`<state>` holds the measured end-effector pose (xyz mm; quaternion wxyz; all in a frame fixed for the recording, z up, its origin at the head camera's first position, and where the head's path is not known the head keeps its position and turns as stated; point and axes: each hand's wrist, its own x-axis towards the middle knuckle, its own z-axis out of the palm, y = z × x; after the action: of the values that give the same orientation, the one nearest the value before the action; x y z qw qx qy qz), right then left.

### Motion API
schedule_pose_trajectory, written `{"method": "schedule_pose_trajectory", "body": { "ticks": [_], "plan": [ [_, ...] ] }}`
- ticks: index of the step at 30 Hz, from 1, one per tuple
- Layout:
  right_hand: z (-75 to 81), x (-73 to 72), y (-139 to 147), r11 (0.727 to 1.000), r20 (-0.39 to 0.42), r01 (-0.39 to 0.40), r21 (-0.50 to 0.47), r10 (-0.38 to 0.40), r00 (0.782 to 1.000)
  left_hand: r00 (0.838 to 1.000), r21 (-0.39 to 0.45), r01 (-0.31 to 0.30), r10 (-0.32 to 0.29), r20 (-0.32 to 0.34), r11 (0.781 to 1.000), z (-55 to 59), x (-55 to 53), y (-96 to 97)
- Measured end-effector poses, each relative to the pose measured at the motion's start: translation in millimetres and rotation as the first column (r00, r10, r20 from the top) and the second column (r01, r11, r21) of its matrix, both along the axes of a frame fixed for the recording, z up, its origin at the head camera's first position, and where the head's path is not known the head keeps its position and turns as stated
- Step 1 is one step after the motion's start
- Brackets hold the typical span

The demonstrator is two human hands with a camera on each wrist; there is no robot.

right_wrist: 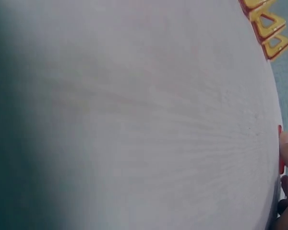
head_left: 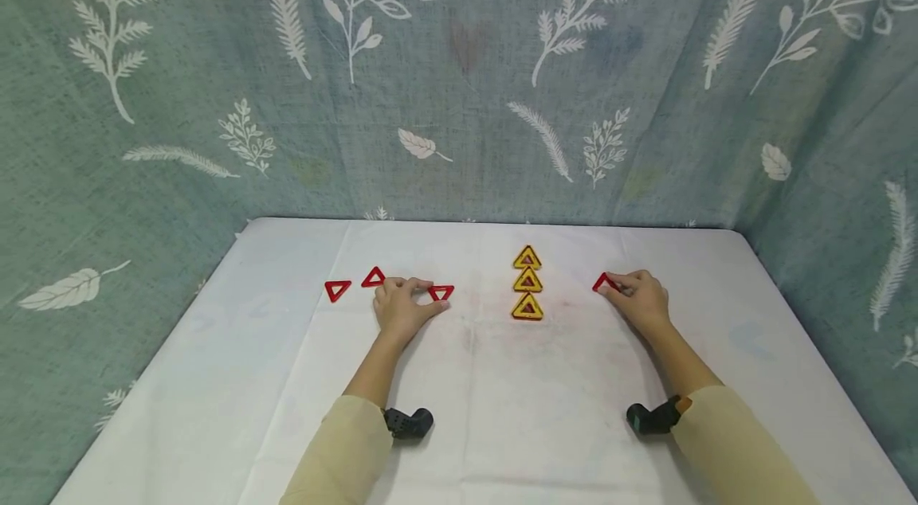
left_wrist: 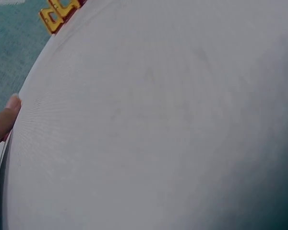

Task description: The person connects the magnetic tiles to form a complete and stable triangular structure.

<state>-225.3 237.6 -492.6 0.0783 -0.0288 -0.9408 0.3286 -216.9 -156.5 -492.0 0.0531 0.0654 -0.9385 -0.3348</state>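
Observation:
My left hand pinches a small red triangle frame between thumb and index finger, its point toward me. Just behind those fingers lies another red triangle, point away, and left of it a third red triangle, point toward me. Over on the right, my right hand holds a red triangle by its right side, low over the table. Between the hands, three yellow triangles with red edges run in a column. Both wrist views catch only fingers at their borders, plus some yellow triangles.
A white cloth covers the table. Behind it and along both sides hangs a green curtain with white leaf prints. Dark wrist-worn devices sit at both cuffs.

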Motion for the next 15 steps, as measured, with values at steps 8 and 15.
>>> {"method": "schedule_pose_trajectory", "body": {
  "ticks": [8,15],
  "plan": [
    [-1.1,14.4,-4,0.999,-0.018,-0.051,0.005,0.051,0.999,1.0,-0.029,0.011,-0.011,0.001,1.0,-2.3,4.4,-0.1],
    [-3.8,25.4,-5,0.996,-0.023,-0.084,-0.001,0.084,0.996,0.997,-0.07,0.069,-0.07,-0.023,0.995,-1.9,7.0,-0.6]
  ]
}}
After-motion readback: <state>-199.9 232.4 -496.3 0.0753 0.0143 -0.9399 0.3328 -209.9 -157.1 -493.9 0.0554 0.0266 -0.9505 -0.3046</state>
